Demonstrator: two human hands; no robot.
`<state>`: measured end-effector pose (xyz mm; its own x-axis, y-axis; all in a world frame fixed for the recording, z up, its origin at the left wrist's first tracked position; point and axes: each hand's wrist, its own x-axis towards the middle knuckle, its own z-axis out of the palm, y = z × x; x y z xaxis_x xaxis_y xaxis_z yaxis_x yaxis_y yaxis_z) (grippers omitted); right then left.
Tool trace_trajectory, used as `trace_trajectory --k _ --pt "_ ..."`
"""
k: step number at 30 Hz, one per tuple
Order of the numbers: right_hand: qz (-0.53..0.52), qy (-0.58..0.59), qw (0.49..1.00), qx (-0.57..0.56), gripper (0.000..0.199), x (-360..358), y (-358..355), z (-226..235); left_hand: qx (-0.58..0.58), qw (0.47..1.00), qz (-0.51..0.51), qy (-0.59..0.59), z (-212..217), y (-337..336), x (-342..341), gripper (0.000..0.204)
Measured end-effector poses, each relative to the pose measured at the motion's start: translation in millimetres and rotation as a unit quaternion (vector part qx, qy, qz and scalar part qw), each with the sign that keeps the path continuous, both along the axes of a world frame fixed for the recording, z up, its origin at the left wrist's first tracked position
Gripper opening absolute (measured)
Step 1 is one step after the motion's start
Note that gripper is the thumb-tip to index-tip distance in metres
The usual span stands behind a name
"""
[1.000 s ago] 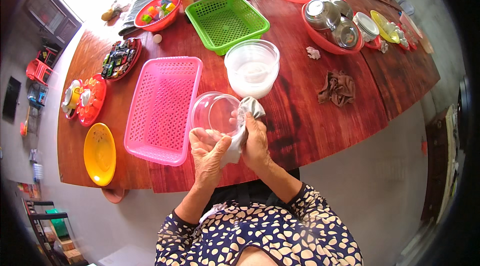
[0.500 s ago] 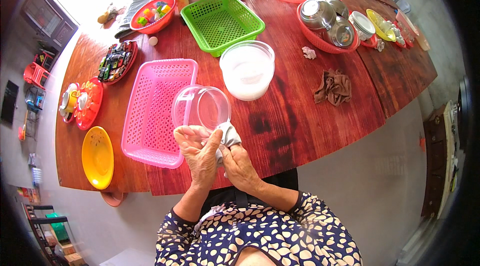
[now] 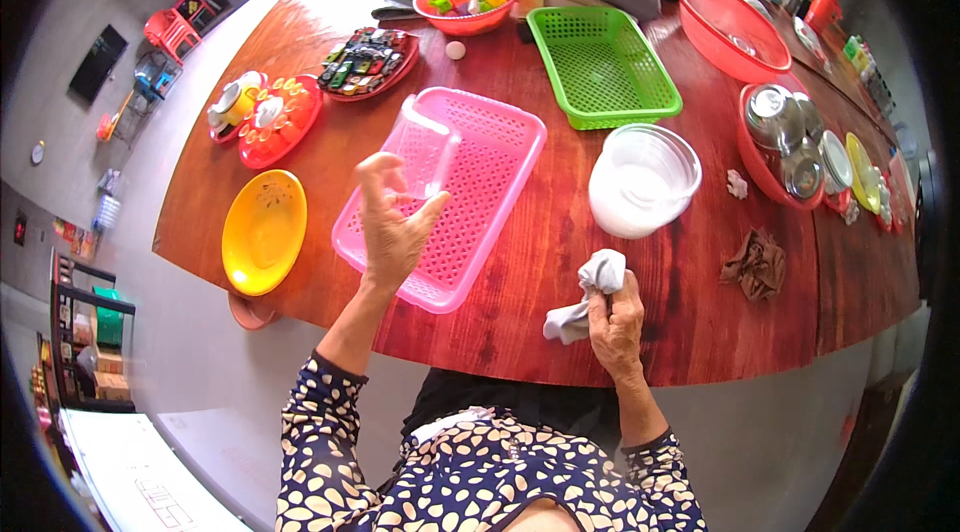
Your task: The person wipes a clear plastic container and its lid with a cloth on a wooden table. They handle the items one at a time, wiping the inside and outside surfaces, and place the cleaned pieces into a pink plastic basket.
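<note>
My left hand (image 3: 395, 227) is over the pink perforated basket (image 3: 490, 217), its thumb and fingers curved around the near end of a clear plastic container (image 3: 425, 150). The container is tipped on its side above the basket's far left part; whether it touches the basket floor I cannot tell. My right hand (image 3: 617, 324) is closed on a crumpled pale grey cloth (image 3: 600, 275), one end of which hangs to the left above the table's near edge. Beyond the cloth stands a stack of clear, whitish plastic containers (image 3: 643, 182).
Around them on the red-brown table (image 3: 510, 332) are a yellow oval dish (image 3: 264, 232), a red plate of toy cars (image 3: 368, 64), a green basket (image 3: 605, 67), a red basin of metal bowls (image 3: 760, 157) and a brown cloth (image 3: 756, 265). A small white ball (image 3: 455, 50) lies behind the pink basket.
My hands have parted. The left has carried the clear container over the pink basket, while the right has drawn the grey cloth away to the right. The view has turned left.
</note>
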<state>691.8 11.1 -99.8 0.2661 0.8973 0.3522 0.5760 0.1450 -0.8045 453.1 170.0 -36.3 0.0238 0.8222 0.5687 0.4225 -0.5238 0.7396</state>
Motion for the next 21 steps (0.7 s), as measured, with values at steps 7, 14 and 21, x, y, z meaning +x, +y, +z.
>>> trace_trajectory --k 7,14,21 --pt "-0.006 -0.102 0.994 -0.030 0.030 -1 5 -49 0.101 0.948 -0.039 0.298 -52 51 0 0.043" --pt "-0.019 -0.166 0.986 -0.010 0.035 -1 1 -58 0.088 0.919 -0.050 0.382 -76 81 1 0.024" --pt "-0.040 -0.184 0.982 -0.002 0.035 -5 2 -59 0.125 0.889 -0.052 0.437 -86 90 -5 0.020"
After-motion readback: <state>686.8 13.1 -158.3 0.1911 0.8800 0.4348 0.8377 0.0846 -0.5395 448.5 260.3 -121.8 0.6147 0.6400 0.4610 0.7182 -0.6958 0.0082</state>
